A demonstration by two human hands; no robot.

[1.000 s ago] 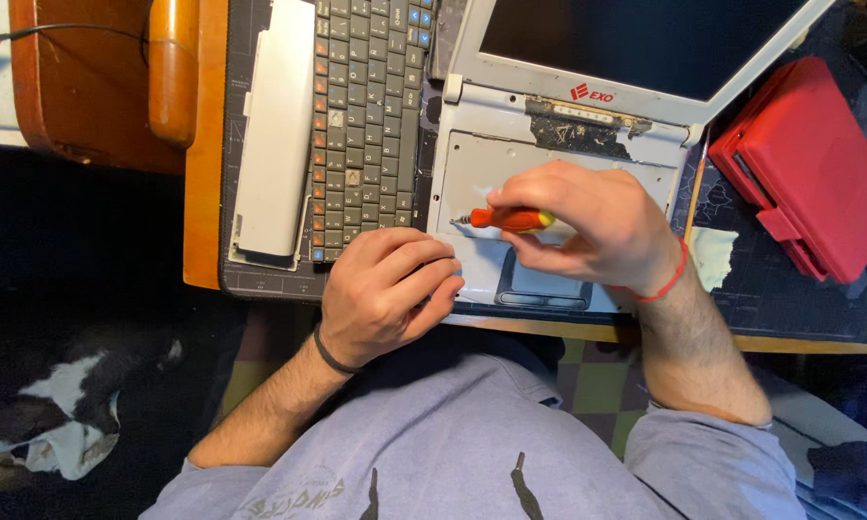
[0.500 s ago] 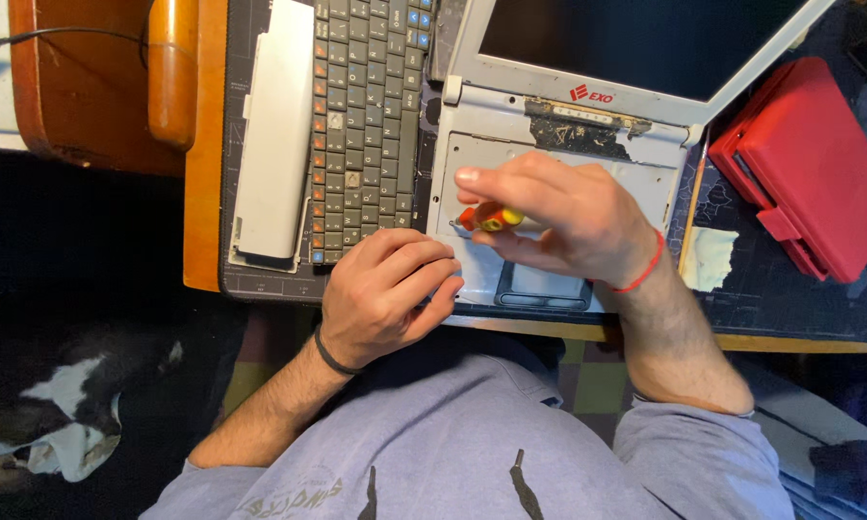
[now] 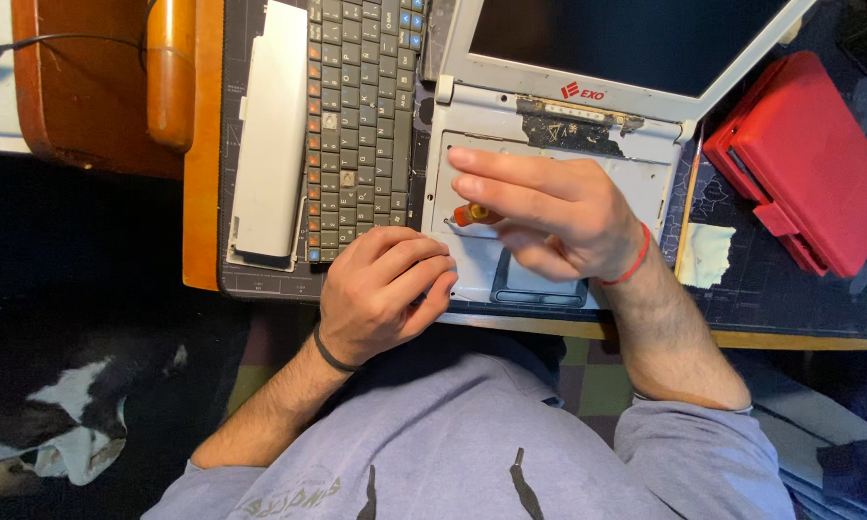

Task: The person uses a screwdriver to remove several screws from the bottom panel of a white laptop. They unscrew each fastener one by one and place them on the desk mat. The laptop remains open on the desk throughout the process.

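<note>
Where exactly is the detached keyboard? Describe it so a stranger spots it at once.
Start at the open white laptop on the dark mat. Just to its left lies the loose keyboard, a dark grey slab running top to bottom. A long white battery flanks its other side; only the keyboard has rows of keys.

1. Red plastic case [image 3: 811,164], shut, right on the dark mat [image 3: 789,279].
2. Pale paper scrap [image 3: 706,254] near the case.
3. Long white bar, maybe a battery [image 3: 271,135], left of the detached keyboard [image 3: 356,116].
4. Wooden chair arm [image 3: 170,72] at top left.
</note>
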